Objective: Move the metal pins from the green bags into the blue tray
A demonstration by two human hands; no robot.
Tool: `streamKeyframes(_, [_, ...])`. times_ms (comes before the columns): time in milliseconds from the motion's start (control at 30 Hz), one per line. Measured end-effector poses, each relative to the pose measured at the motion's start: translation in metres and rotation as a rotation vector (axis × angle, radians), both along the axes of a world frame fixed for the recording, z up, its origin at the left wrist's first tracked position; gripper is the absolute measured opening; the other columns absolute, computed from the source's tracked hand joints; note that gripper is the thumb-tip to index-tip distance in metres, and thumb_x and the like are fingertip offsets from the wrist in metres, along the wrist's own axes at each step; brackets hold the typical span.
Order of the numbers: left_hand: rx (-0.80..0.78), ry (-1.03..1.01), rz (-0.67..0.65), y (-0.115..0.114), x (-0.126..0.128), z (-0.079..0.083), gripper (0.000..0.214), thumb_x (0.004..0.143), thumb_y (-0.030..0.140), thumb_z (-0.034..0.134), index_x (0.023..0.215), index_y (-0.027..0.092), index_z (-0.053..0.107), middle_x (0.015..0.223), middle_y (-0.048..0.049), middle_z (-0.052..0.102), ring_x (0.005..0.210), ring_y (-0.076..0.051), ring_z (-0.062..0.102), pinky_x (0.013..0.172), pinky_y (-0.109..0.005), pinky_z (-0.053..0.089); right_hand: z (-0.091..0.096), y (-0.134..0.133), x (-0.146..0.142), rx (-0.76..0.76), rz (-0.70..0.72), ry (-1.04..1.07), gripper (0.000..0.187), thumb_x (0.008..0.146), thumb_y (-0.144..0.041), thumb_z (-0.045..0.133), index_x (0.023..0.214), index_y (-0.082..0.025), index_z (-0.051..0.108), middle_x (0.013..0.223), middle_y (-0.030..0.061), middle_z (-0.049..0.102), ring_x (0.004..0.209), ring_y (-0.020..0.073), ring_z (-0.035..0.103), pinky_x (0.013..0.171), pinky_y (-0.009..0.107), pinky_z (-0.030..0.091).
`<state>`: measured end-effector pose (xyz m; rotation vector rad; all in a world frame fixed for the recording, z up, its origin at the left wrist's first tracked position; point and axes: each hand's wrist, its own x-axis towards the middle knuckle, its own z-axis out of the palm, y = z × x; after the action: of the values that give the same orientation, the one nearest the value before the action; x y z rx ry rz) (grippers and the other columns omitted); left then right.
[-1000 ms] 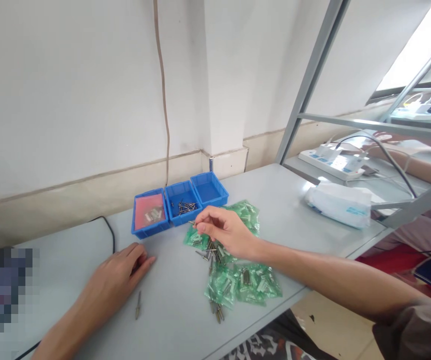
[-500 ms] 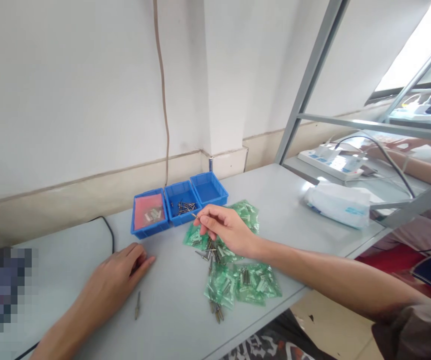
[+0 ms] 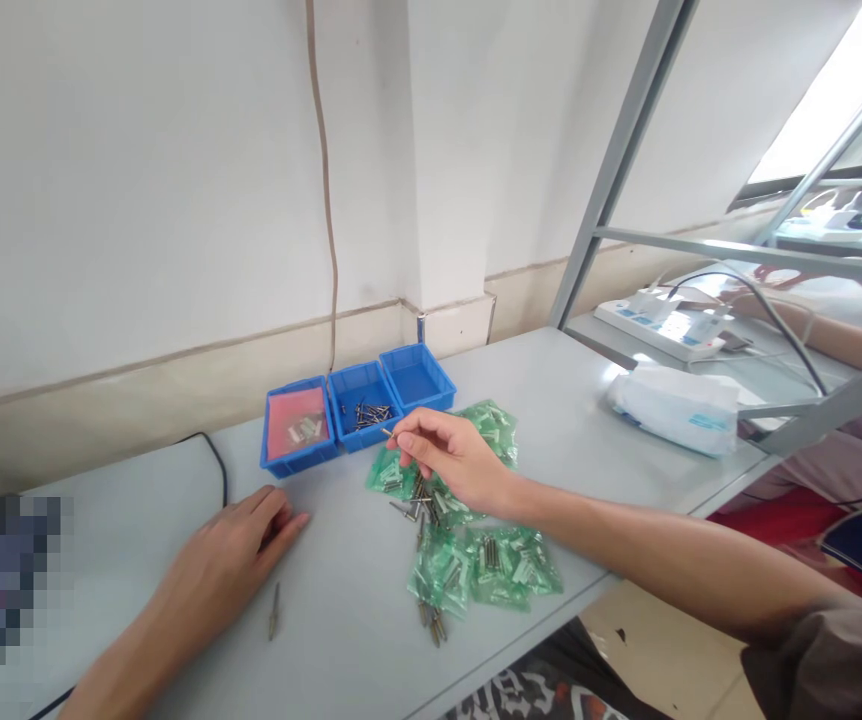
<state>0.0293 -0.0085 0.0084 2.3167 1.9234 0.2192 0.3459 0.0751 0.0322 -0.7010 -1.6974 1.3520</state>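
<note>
My right hand (image 3: 450, 458) hovers over a heap of small green plastic bags (image 3: 476, 560) with metal pins in them, and pinches one small metal pin (image 3: 388, 432) between thumb and fingertips. The pin's tip points toward the middle blue bin (image 3: 362, 408), which holds several loose pins. My left hand (image 3: 232, 555) lies flat on the grey table (image 3: 341, 640), fingers loosely together, holding nothing. A single pin (image 3: 275, 610) lies on the table just right of that hand's wrist.
Three small blue bins stand in a row near the wall: the left bin (image 3: 298, 428) holds a pink bag, the right bin (image 3: 417, 380) looks empty. A white packet (image 3: 675, 408) lies at the right. A power strip (image 3: 663, 325), cables and a metal frame (image 3: 618, 160) stand beyond. Another person's arm (image 3: 828, 335) is at the far right.
My right hand has lifted slightly and moved a little toward the blue bins with the pin. The left hand has stayed put.
</note>
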Motion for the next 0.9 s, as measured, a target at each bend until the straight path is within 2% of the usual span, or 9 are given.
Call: streamKeyframes(900, [0.021, 0.017, -0.009, 0.0002, -0.0010, -0.0015, 0.043, 0.106, 0.059, 0.038, 0.084, 0.024, 0.050, 0.080, 0.0011, 0.062, 0.069, -0.019, 0.061, 0.064, -0.030, 0.038, 0.0002, -0.0035, -0.0018, -0.017, 0.005, -0.005, 0.026, 0.105, -0.046, 0.060, 0.105, -0.021, 0.068, 0.088, 0.0014, 0.068, 0.064, 0.0116, 0.053, 0.060, 0.026, 0.045])
